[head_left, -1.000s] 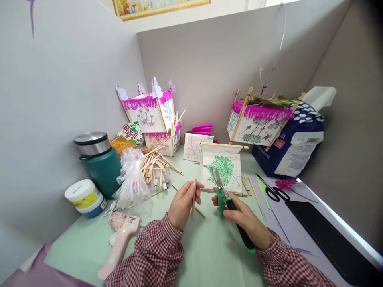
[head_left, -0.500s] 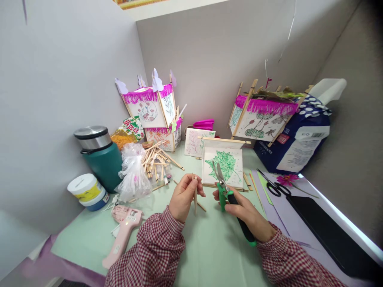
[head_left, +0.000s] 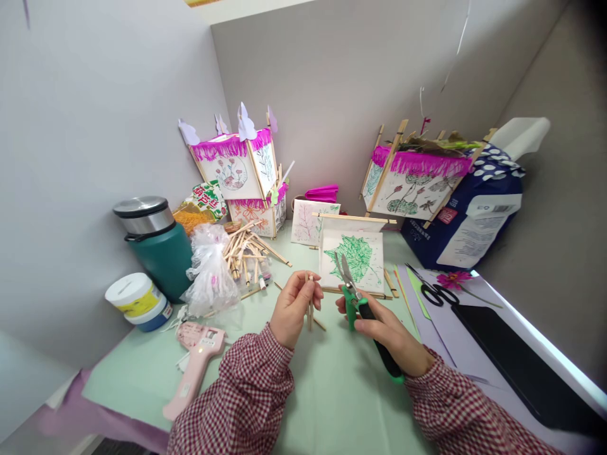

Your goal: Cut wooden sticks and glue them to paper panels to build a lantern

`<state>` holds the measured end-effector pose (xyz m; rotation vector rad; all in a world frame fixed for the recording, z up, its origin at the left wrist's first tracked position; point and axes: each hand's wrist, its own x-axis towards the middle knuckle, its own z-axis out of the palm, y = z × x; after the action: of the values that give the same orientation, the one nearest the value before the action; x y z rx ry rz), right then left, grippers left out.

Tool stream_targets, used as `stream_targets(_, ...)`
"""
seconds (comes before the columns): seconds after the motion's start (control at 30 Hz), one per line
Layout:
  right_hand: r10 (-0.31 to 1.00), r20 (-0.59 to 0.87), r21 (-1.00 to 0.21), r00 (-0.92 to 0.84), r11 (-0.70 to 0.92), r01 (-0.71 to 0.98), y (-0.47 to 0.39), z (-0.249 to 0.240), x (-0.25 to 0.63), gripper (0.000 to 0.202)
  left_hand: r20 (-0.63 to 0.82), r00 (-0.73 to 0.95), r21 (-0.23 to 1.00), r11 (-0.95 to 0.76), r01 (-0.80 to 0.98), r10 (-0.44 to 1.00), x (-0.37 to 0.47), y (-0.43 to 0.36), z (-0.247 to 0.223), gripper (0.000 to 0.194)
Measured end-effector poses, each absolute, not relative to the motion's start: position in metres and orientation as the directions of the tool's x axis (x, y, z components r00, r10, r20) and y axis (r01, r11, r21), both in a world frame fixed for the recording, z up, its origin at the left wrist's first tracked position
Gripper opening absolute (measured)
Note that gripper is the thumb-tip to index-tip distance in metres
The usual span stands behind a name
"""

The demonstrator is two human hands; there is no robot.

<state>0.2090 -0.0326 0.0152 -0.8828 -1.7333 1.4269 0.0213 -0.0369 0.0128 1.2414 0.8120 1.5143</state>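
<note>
Pinched in my left hand (head_left: pixel 294 305) are thin wooden sticks (head_left: pixel 310 314), their lower ends pointing down. My right hand (head_left: pixel 391 332) grips green-and-black pruning shears (head_left: pixel 351 295), whose blades are apart and point up and away. The shears do not touch the sticks. Behind the blades stands a white panel (head_left: pixel 377 253) with a green leaf drawing, framed by wooden strips. Another short stick (head_left: pixel 319 324) lies on the table just right of the held ones. A pile of wooden sticks (head_left: pixel 246 249) is at the left back.
A pink glue gun (head_left: pixel 192 376), a plastic bag (head_left: pixel 211 278), a white jar (head_left: pixel 137 300) and a green flask (head_left: pixel 159 253) stand or lie left. Decorated lanterns (head_left: pixel 232 170) are behind. Black scissors (head_left: pixel 436 295) and a black slab (head_left: pixel 512 360) lie right.
The view has shifted slightly. The sticks in my left hand now show two lower ends side by side instead of one. The shears stay apart from them in my right hand.
</note>
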Motion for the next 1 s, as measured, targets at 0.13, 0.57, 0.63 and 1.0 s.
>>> stream_targets(0.13, 0.855, 0.108, -0.985, -0.508, 0.161, 0.062, -0.033, 0.015, 0.209, 0.057, 0.292, 0.027, 0.922, -0.274, -0.273, 0.956, 0.022, -0.037, 0.012, 0.025)
stream_targets(0.57, 0.838, 0.124, -0.978, -0.531, 0.195, 0.079, -0.033, 0.015, 0.208, 0.057, 0.255, 0.061, 0.926, -0.225, -0.304, 0.965, 0.023, -0.036, 0.009, 0.025)
stream_targets(0.63, 0.835, 0.136, -0.966, -0.533, 0.230, 0.115, -0.035, 0.017, 0.207, 0.058, 0.255, 0.058, 0.926, -0.226, -0.302, 0.965, 0.024, -0.036, 0.008, 0.025)
stream_targets(1.0, 0.802, 0.240, -0.285, -0.548, 0.598, 0.749, -0.041, 0.079, 0.209, 0.062, 0.299, 0.051, 0.924, -0.276, -0.264, 0.953, 0.024, -0.035, 0.010, 0.028)
